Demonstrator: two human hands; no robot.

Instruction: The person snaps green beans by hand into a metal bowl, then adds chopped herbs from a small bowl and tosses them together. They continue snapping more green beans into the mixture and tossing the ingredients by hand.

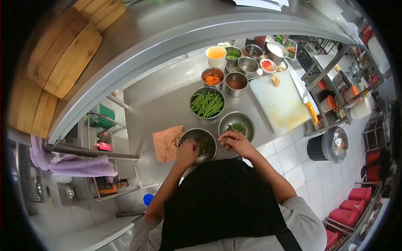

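Note:
My left hand (188, 153) is over the left side of a metal bowl (214, 147) with green herb sprigs (203, 146) in it. Its fingers are curled together and slightly smeared, and what they hold is hidden. At the near left rim of a second metal bowl (252, 125), my right hand (235, 142) has thumb and fingertips pinched together. Anything between them is too small to name. Chopped green leaves (236, 127) lie in that second bowl. Just left of the first bowl is a crumpled peach-coloured cloth (167, 143).
Beyond the bowls stand a bowl of green beans (207, 104) and several metal containers (236, 83). A white cutting board (276, 104) bears a piece of food (275, 80) and a yellow-handled knife (310, 111). A metal shelf edge (167, 35) arches above the steel table (163, 96).

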